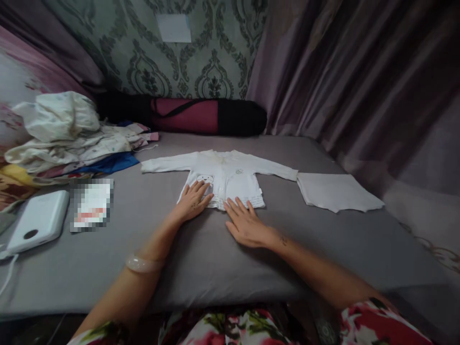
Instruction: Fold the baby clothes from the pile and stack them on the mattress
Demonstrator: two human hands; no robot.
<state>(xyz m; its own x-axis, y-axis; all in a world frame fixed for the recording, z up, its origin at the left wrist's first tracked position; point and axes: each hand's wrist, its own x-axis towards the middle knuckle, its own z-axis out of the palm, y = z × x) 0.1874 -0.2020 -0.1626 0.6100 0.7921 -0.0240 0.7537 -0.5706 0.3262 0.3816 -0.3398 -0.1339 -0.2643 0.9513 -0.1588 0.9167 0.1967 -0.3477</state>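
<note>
White baby shirt (224, 175) under both flat hands, folded cloth (336, 191) right, clothes pile (68, 136) left

Dim, soft indoor light falls evenly, brightest on the white baby shirt (223, 177) and grey bedsheet (201, 258). The corners darken and bend with wide-angle distortion. A pixelated patch (91, 204) masks one object; detail is slightly soft throughout.

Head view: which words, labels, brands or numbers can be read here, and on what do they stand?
No text can be read.
Card: pixelated, unreadable.
Paper on wall: looks blank.
Shirt under both hands: small prints, no legible words.
White device: no visible marking.
</note>
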